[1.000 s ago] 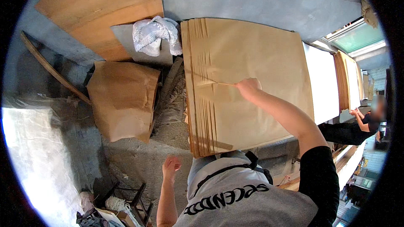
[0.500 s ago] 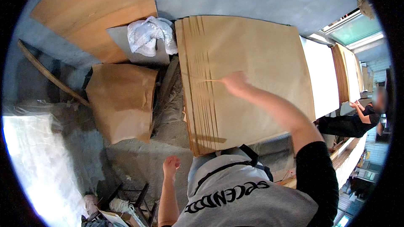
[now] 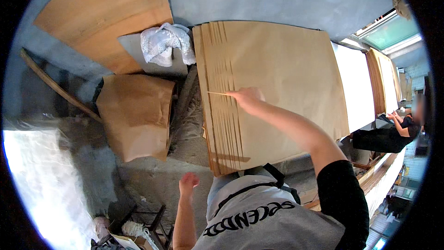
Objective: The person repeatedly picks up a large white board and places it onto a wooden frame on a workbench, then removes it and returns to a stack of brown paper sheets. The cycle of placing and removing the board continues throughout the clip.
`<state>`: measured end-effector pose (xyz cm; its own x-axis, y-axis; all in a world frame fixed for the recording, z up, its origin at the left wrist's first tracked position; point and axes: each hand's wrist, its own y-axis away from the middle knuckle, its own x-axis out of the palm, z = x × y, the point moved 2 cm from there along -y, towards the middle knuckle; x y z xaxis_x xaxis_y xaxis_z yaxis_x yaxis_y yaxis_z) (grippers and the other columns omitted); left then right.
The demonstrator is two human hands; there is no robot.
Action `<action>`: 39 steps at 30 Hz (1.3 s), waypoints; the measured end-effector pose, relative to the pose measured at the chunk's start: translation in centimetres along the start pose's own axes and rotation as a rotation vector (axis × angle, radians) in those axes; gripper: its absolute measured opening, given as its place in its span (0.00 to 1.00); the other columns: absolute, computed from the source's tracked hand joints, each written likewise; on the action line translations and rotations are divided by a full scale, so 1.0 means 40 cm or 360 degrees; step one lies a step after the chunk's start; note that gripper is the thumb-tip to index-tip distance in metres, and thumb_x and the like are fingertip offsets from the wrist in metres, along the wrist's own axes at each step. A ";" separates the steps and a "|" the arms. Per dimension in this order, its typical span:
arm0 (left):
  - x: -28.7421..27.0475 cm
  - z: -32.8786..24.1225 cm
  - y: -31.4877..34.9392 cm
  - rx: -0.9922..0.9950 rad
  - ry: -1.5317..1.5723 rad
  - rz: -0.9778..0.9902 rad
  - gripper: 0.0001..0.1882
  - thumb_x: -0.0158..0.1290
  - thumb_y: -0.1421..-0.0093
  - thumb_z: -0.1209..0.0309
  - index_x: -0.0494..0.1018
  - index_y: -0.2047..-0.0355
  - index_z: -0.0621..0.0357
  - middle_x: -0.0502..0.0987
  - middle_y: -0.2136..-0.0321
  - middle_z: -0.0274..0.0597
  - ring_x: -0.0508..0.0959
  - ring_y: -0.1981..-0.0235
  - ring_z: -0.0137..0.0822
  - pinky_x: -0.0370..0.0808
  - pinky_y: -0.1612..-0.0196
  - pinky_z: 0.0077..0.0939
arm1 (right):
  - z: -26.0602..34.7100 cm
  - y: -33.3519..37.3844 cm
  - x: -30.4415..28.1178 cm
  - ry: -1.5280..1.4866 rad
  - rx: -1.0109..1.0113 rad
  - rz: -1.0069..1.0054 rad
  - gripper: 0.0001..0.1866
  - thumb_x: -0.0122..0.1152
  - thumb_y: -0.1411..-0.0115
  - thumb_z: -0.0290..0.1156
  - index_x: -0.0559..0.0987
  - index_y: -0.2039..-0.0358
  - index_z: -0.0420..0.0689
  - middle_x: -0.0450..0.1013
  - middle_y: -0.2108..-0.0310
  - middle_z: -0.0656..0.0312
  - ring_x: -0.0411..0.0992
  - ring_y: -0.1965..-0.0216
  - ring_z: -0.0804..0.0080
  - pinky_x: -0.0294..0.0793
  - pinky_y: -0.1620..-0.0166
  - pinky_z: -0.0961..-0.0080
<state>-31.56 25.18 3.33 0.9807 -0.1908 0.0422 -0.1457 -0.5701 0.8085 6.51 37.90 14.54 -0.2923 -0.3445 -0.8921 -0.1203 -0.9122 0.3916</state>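
A large stack of brown paper sheets (image 3: 291, 78) lies in front of me, its left edges fanned into several narrow steps. Over those steps reaches my right hand (image 3: 247, 99), closed round one end of a thin, light-coloured stick (image 3: 217, 93). The stick's free end points left, across the stepped sheet edges; I cannot tell whether it touches them. My left hand (image 3: 188, 183) hangs low beside the stack's near left corner, fingers curled in, apart from the sheets and with nothing visible in it.
Left of the stack stands a folded brown sheet (image 3: 136, 115), with a crumpled white cloth (image 3: 164, 41) behind it. A curved wooden strip (image 3: 60, 85) leans at far left. A white sheet stack (image 3: 354, 88) adjoins on the right, where another person (image 3: 388, 134) works farther off.
My right hand has moved left and slightly nearer, carrying the stick's free end toward the stack's left edge. The left hand has hardly moved.
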 end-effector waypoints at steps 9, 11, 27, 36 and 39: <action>-0.046 0.060 0.012 -0.0128 -0.0050 -0.0109 0.09 0.46 0.44 0.67 0.69 0.67 0.59 0.74 0.76 0.39 0.74 0.78 0.28 0.71 0.75 0.20 | -0.188 0.065 0.093 0.0012 0.0196 -0.0007 0.11 0.46 0.45 0.30 0.76 0.63 0.54 0.70 0.78 0.58 0.70 0.75 0.67 0.69 0.72 0.68; -0.050 0.089 -0.014 -0.0107 -0.0020 -0.0048 0.09 0.46 0.44 0.67 0.69 0.67 0.58 0.74 0.76 0.38 0.74 0.78 0.28 0.71 0.76 0.19 | -0.046 0.039 0.062 -0.0080 0.0156 0.0114 0.11 0.47 0.45 0.30 0.75 0.62 0.56 0.70 0.77 0.59 0.70 0.74 0.66 0.69 0.70 0.68; 0.046 -0.041 0.021 0.0042 -0.0077 0.0150 0.09 0.45 0.44 0.68 0.69 0.66 0.60 0.74 0.75 0.39 0.74 0.77 0.29 0.72 0.73 0.21 | 0.051 0.055 0.073 0.0076 0.0177 0.0370 0.15 0.46 0.48 0.26 0.76 0.62 0.57 0.71 0.75 0.60 0.69 0.76 0.64 0.68 0.73 0.67; -0.024 0.017 0.026 -0.0058 -0.0124 0.0055 0.09 0.44 0.43 0.69 0.68 0.66 0.60 0.74 0.73 0.40 0.74 0.75 0.29 0.72 0.72 0.20 | -0.002 0.069 0.075 0.0131 0.0410 0.0242 0.09 0.50 0.50 0.28 0.76 0.68 0.50 0.72 0.74 0.59 0.71 0.74 0.66 0.71 0.72 0.69; 0.054 -0.045 0.048 0.0029 -0.0120 0.0190 0.09 0.45 0.44 0.68 0.68 0.66 0.60 0.74 0.73 0.40 0.74 0.75 0.29 0.72 0.72 0.20 | 0.014 0.063 0.074 -0.0250 0.0439 0.0164 0.08 0.49 0.48 0.29 0.76 0.68 0.48 0.72 0.74 0.58 0.71 0.73 0.66 0.71 0.71 0.70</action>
<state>-29.51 25.10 6.03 0.9437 -0.3175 0.0926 -0.2638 -0.5539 0.7897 4.81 34.72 13.03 -0.4566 -0.3738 -0.8073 -0.3285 -0.7725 0.5435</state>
